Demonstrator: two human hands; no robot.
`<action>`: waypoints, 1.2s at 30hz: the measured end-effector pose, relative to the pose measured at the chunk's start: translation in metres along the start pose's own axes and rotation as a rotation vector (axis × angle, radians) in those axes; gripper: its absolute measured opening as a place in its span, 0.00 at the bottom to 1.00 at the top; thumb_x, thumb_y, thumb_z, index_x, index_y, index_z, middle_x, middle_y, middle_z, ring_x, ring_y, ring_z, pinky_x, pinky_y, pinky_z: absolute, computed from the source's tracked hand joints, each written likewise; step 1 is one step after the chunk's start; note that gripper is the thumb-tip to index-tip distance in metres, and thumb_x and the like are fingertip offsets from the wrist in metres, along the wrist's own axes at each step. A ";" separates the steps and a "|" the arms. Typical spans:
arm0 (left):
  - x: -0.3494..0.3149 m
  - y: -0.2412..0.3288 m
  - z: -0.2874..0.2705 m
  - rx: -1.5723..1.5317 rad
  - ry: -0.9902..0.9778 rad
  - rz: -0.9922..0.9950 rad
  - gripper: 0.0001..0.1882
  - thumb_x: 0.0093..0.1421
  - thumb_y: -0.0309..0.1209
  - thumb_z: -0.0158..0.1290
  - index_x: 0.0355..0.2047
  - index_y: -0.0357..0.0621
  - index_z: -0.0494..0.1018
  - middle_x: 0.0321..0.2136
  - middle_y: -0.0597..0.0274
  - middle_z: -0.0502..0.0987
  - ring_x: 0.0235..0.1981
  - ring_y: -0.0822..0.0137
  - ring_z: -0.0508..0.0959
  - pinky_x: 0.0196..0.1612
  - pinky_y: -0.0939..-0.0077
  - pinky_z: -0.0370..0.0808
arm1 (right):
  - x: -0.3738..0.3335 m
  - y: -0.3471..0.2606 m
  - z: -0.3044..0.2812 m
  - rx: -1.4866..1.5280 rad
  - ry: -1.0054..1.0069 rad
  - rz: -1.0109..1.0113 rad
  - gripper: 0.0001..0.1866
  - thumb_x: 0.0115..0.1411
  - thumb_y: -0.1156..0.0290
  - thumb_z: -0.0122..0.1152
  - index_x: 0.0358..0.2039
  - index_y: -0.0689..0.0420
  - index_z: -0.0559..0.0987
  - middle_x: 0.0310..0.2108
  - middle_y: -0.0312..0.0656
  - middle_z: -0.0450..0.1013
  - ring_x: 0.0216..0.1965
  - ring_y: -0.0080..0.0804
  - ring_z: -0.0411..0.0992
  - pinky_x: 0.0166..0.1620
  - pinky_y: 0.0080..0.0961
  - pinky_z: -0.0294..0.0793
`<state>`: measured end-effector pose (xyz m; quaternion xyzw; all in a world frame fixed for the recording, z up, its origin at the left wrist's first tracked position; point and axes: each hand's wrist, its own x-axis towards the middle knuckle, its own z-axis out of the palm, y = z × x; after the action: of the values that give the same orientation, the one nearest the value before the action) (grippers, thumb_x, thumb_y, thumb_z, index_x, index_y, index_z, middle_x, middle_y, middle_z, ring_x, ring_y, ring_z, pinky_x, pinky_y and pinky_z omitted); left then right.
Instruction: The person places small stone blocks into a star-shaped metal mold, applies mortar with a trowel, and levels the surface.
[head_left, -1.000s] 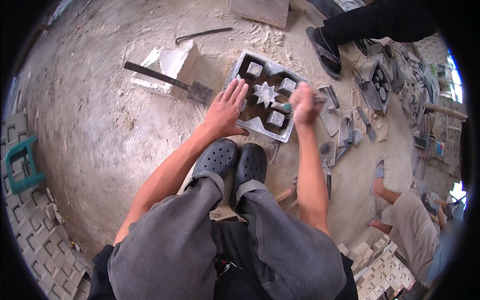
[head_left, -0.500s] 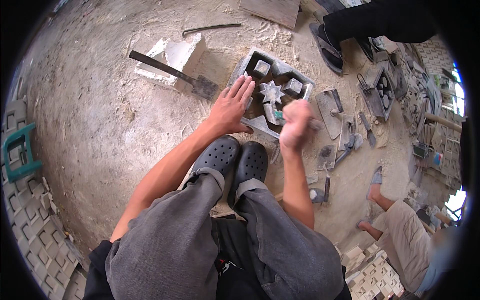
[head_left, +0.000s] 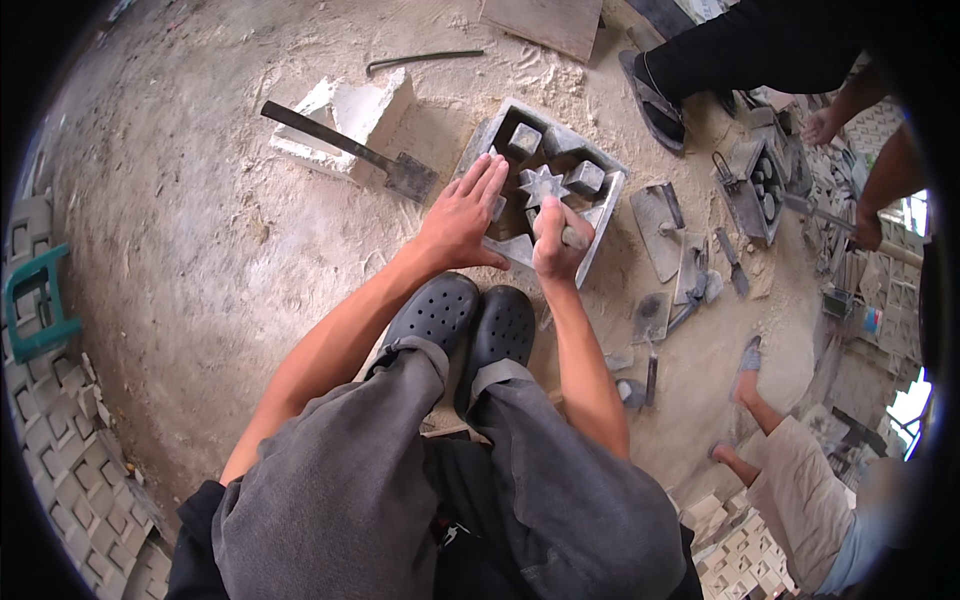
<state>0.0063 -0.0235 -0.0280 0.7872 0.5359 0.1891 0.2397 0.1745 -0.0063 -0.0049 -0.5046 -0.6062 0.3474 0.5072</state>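
Note:
A square grey mould [head_left: 605, 215] lies on the dusty ground ahead of my feet. Inside it stand several raised blocks [head_left: 586, 177] and, in the middle, an eight-pointed star [head_left: 541, 185]. My left hand [head_left: 465, 215] rests on the mould's left edge, its fingers stretched out. Closed around a tool with a pale rounded handle [head_left: 574, 238], my right hand [head_left: 556, 240] is over the near part of the mould, just below the star. The tool's working end is hidden by the hand.
A flat-bladed tool [head_left: 408, 175] leans by a broken white block [head_left: 385, 105]. Trowels [head_left: 650, 315] and a metal plate [head_left: 655, 230] lie to the right. At the far right, a co-worker's hands [head_left: 822, 125] are near another mould [head_left: 755, 190]; another person's legs [head_left: 760, 400] are lower right.
My right hand has moved left and slightly down, toward the mould's near middle, with the tool in it. My left hand stays put. A co-worker's hands have come into view at right.

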 end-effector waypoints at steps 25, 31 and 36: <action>0.003 0.001 -0.007 -0.114 -0.001 -0.034 0.75 0.31 0.57 0.73 0.70 0.33 0.40 0.70 0.45 0.48 0.72 0.51 0.45 0.70 0.62 0.53 | 0.022 -0.065 -0.002 0.430 0.102 0.148 0.20 0.64 0.70 0.53 0.14 0.58 0.66 0.13 0.29 0.60 0.16 0.16 0.55 0.21 0.21 0.52; 0.007 0.001 -0.005 -0.115 0.003 -0.009 0.76 0.31 0.57 0.73 0.69 0.31 0.40 0.69 0.43 0.48 0.72 0.51 0.45 0.71 0.62 0.53 | 0.021 -0.013 0.006 0.394 -0.075 0.275 0.21 0.64 0.70 0.56 0.13 0.59 0.69 0.13 0.28 0.63 0.17 0.13 0.58 0.21 0.20 0.54; 0.001 -0.006 -0.004 -0.141 0.043 -0.026 0.78 0.31 0.60 0.72 0.68 0.26 0.38 0.69 0.37 0.46 0.72 0.46 0.45 0.71 0.62 0.50 | 0.012 -0.023 0.008 0.413 0.067 0.146 0.20 0.62 0.72 0.55 0.13 0.60 0.69 0.13 0.28 0.62 0.17 0.14 0.57 0.21 0.22 0.54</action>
<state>0.0000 -0.0199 -0.0287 0.7572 0.5364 0.2402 0.2851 0.1612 0.0002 0.0173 -0.4440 -0.4669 0.4830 0.5930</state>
